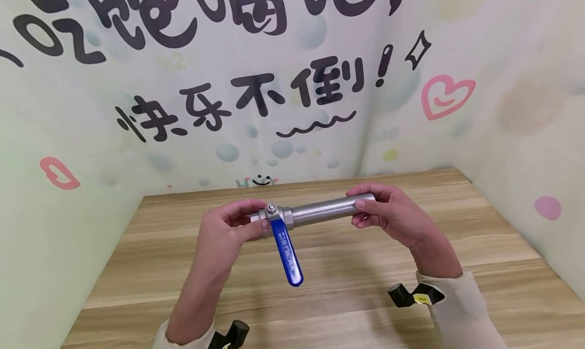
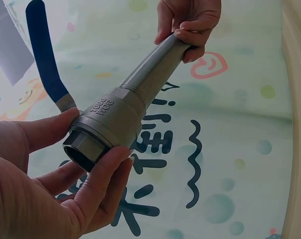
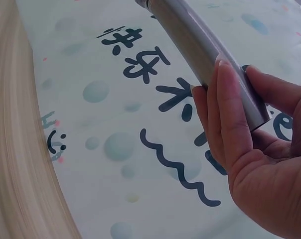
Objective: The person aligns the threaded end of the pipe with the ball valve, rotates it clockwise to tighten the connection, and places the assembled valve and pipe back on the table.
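A steel ball valve with a blue lever handle is joined to a straight metal pipe. My left hand grips the valve's end between thumb and fingers; its open hex end shows in the left wrist view. The far end of the pipe is held by my right hand, with the fingers along one side and the thumb on the other, as the right wrist view also shows. Valve and pipe are held above the table, tilted slightly up to the right, with the lever pointing toward me.
Beneath both hands lies a wood-grain table. A printed cloth with large black characters, hearts and bubbles stands behind it and along its sides. Black devices are strapped at both sleeves.
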Available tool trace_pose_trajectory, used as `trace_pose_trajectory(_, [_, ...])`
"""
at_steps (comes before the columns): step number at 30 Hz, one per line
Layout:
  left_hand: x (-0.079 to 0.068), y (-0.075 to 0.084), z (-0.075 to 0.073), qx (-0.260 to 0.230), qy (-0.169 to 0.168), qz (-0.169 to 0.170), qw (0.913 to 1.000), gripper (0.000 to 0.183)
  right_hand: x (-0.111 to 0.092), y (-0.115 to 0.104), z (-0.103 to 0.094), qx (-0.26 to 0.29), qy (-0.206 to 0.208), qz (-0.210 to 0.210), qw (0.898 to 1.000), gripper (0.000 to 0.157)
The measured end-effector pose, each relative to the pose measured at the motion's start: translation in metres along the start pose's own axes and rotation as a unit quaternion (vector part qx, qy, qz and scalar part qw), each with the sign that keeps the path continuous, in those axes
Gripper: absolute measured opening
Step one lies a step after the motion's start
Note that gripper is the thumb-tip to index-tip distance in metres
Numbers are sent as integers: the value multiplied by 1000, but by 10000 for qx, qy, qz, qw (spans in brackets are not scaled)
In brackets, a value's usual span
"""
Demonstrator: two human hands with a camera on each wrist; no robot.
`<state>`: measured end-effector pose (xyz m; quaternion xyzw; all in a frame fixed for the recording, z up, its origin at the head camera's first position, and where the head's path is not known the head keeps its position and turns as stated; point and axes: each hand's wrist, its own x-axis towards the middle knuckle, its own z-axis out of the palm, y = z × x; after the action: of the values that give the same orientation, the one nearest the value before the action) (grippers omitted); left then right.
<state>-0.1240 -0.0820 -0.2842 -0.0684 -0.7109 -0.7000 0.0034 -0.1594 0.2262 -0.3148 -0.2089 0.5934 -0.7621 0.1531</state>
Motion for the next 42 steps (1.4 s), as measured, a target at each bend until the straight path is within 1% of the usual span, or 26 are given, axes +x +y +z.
trace_pose_trajectory(3, [0, 0, 0, 10, 0, 0, 10000, 27, 0, 0, 0, 61, -10, -11, 10000, 23])
trace_pose_trajectory(8, [-1, 0, 0, 61, 26, -9, 10000, 26, -1, 1, 0, 190, -154, -102, 9996, 29])
trace_pose_trajectory(12, [-1, 1, 0, 104, 49, -18, 9999, 26, -1, 1, 0, 108, -188, -131, 9997, 32])
trace_pose_trajectory(25, [-2, 2, -2, 204, 64, 30, 9998, 25, 0, -2, 1, 119, -128, 8, 9998, 32])
trace_pose_trajectory(36, [-2, 1, -1, 280, 35, 77, 9996, 25, 0, 0, 1, 101, -33, 10, 9999, 27])
trace_pose_trajectory(42, [-2, 1, -1, 234, 17, 48, 9997, 25, 0, 1, -1, 272, -26, 37, 9996, 28])
